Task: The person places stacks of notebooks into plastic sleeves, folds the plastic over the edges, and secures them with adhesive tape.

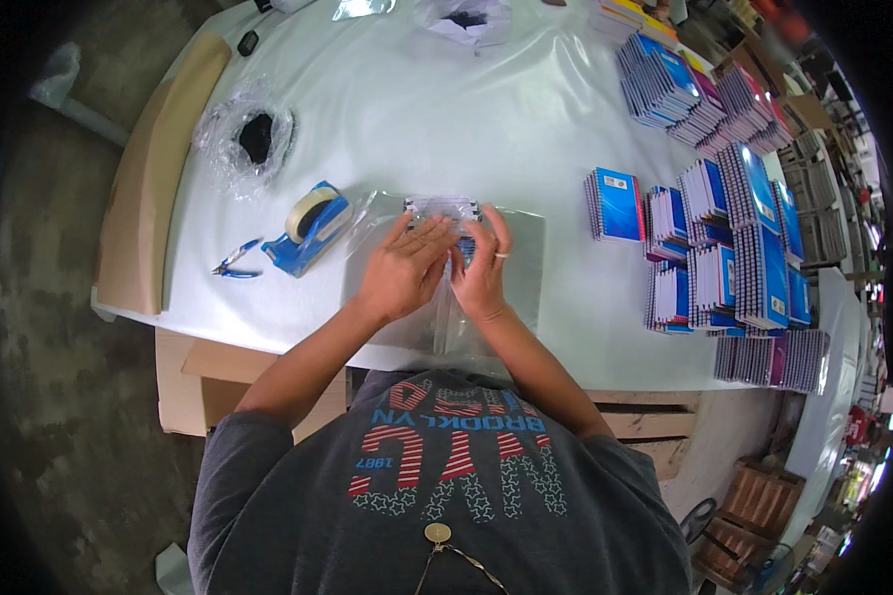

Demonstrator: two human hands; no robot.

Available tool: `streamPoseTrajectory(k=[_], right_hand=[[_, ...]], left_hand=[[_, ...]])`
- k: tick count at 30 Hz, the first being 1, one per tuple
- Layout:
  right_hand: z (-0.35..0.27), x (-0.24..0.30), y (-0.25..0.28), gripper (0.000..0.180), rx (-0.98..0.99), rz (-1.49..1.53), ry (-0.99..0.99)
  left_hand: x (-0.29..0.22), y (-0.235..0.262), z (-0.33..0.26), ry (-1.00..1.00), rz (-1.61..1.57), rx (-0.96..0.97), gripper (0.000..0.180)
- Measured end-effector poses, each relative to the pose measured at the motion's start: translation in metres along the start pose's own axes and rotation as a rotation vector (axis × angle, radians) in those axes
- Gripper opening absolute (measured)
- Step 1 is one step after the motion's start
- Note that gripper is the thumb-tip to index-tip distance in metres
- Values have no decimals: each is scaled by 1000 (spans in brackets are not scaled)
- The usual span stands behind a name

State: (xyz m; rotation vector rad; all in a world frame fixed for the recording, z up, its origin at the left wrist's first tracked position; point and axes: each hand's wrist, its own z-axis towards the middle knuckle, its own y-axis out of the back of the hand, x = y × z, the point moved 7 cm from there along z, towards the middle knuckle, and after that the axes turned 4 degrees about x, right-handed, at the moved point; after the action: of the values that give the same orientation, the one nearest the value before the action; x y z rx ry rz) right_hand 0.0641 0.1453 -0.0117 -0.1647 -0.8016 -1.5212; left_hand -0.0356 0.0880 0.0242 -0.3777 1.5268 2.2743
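In front of me on the table lies a small stack of spiral notebooks, under clear plastic film. My left hand lies over the stack with its fingers stretched out and pressing on the film. Beside it, my right hand, a ring on one finger, has its fingers bent around the stack's right side and gripping the film. Most of the stack is hidden by both hands. More of the clear plastic film spreads flat beneath and toward me.
A blue tape dispenser and blue-handled cutters lie to the left, near crumpled plastic wrap. Cardboard lines the left table edge. Stacks of blue notebooks stand on the right, with further notebook stacks behind.
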Motion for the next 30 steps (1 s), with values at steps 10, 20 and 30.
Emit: streamPoseTrajectory(k=[10, 20, 30], right_hand=[[6, -6, -10, 52, 291, -11, -20], [7, -1, -13, 41, 327, -54, -41], [6, -3, -13, 38, 343, -90, 32]], left_hand=[[183, 112, -140, 914, -59, 53, 77], [143, 47, -179, 981, -141, -518, 53], [166, 44, -146, 1338, -692, 119, 41]])
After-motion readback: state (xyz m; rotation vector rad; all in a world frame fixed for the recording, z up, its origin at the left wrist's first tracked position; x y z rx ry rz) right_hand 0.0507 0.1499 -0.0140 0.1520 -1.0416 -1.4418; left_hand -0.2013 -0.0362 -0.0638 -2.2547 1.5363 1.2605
